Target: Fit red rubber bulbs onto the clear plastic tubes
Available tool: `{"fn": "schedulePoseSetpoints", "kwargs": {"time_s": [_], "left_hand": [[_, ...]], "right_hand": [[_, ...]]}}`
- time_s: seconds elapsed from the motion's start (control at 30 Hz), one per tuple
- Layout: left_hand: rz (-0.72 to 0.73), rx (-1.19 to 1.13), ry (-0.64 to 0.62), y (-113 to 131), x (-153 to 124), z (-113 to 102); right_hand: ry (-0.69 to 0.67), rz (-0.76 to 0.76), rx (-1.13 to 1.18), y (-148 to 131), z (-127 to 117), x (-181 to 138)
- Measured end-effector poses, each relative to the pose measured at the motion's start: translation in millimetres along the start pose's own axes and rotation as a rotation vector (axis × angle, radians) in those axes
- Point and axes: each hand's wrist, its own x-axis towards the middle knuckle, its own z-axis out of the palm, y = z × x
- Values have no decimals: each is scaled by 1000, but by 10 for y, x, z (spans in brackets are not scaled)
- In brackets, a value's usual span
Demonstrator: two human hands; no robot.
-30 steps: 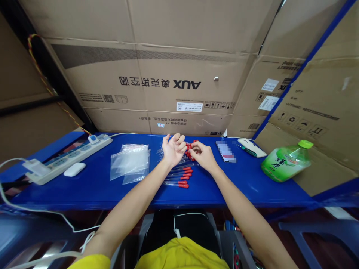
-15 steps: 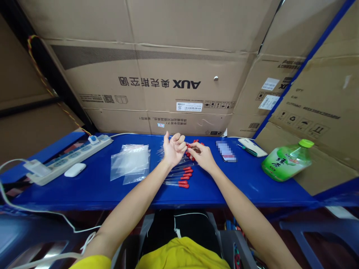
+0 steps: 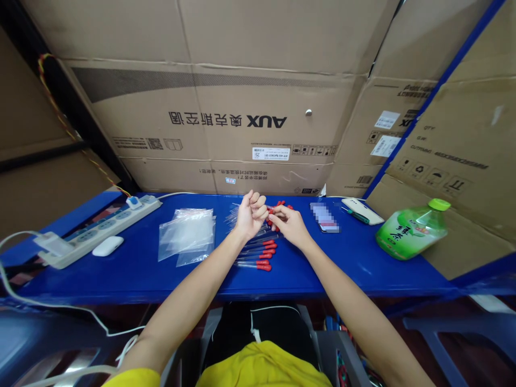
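Note:
Several glass droppers [image 3: 264, 266] with red rubber bulbs lie in a row on the blue table [image 3: 193, 279], bulbs toward the right. Above them, my left hand [image 3: 250, 216] is closed, its fingers curled round the glass part of a dropper that is mostly hidden in the fist. My right hand [image 3: 289, 224] pinches the red bulb of this dropper [image 3: 270, 217] between thumb and fingertips, close against the left fingers. More red bulbs [image 3: 281, 204] show behind the hands; part of the pile is covered by them.
Clear plastic bags [image 3: 188, 234] lie left of the droppers. Farther left are a white case [image 3: 108, 246] and a power strip [image 3: 108, 228]. To the right are a phone [image 3: 324, 217], a green-handled screwdriver [image 3: 358, 216], a white box-like item [image 3: 365, 209] and a green bottle [image 3: 411, 231]. Cardboard [image 3: 226, 91] stands behind.
My left fingers and thumb have curled in more tightly, the thumb swinging right toward the fingers. My right hand stays at the red bulb, almost unmoved.

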Motion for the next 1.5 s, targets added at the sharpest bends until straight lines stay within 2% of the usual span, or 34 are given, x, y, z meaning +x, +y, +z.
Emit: {"fn": "schedulePoseSetpoints", "kwargs": {"time_s": [0.13,0.43,0.83,1.17,1.37,1.5], "left_hand": [[8,24,-19,6,10,-3],[-11,98,26,37,13,9],[-45,155,9,70,16,22],[-78,207,1,100,3,42],[-60,293,-64,102,20,13],[-44,334,-54,91,16,26]], "right_hand": [[24,-1,21,-10,6,-3],[80,-20,5,24,6,3],[113,-39,-162,60,-19,4],[122,-95,-197,43,-35,-6],[148,-182,-243,29,-45,-13],[161,-239,-298,-4,-46,-26]]}}
